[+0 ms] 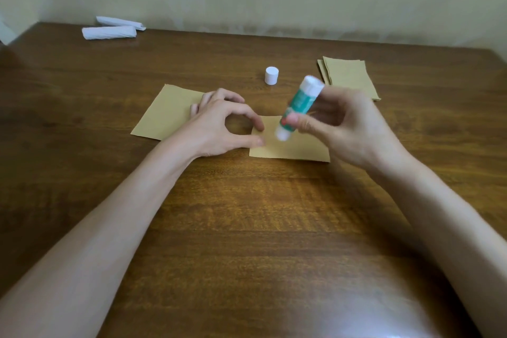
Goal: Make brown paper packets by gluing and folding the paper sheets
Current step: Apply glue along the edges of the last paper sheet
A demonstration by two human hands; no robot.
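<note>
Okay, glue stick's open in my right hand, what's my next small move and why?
Probably lower the glue stick onto the small brown sheet and swipe along its edge: its tip hangs just above the paper, and your left hand already pins that sheet.

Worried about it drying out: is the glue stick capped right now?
Uncapped. Its white cap stands apart on the table while the right hand holds the glue stick.

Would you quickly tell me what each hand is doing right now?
Left hand: open, fingertips pinning the small brown paper sheet at its left edge.
Right hand: closed around the uncapped glue stick.
</note>
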